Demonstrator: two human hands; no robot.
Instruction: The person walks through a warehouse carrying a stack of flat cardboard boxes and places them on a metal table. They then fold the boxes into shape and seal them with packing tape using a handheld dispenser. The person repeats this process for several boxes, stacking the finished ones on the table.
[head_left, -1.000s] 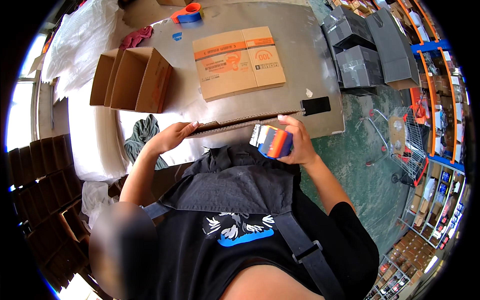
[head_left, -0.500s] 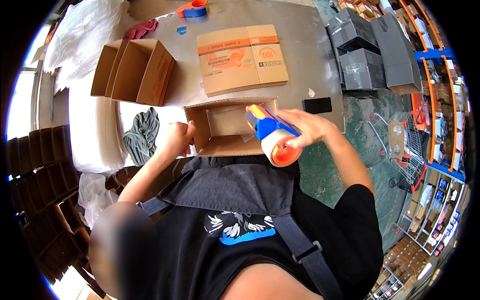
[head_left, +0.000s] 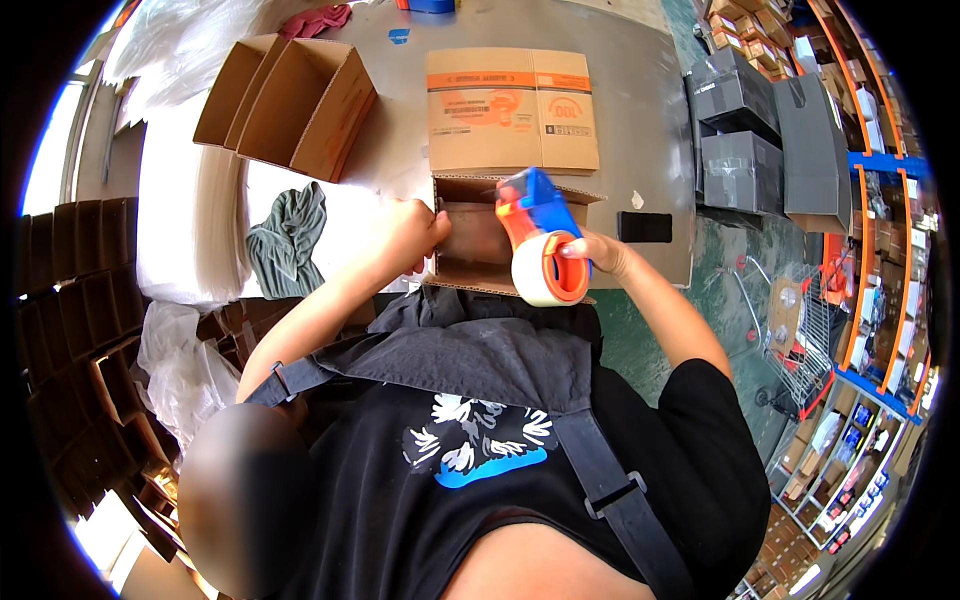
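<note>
Corrugated carton (head_left: 475, 274), left fingers (head_left: 437, 230) pinching it; plastic dispenser (head_left: 545, 208) — round tape (head_left: 534, 276), right fingers (head_left: 575, 249) gripping

The near carton (head_left: 472, 273) sits between cloth (head_left: 290, 238) and phone (head_left: 645, 227).

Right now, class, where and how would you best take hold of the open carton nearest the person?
Probably by the left wall's upper edge, coming from the person's left: the open carton faces upward, leaving that thin edge pinchable, and the left hand is beside it. The right side looks poorer, partly covered by the tape dispenser in the right hand.
</note>
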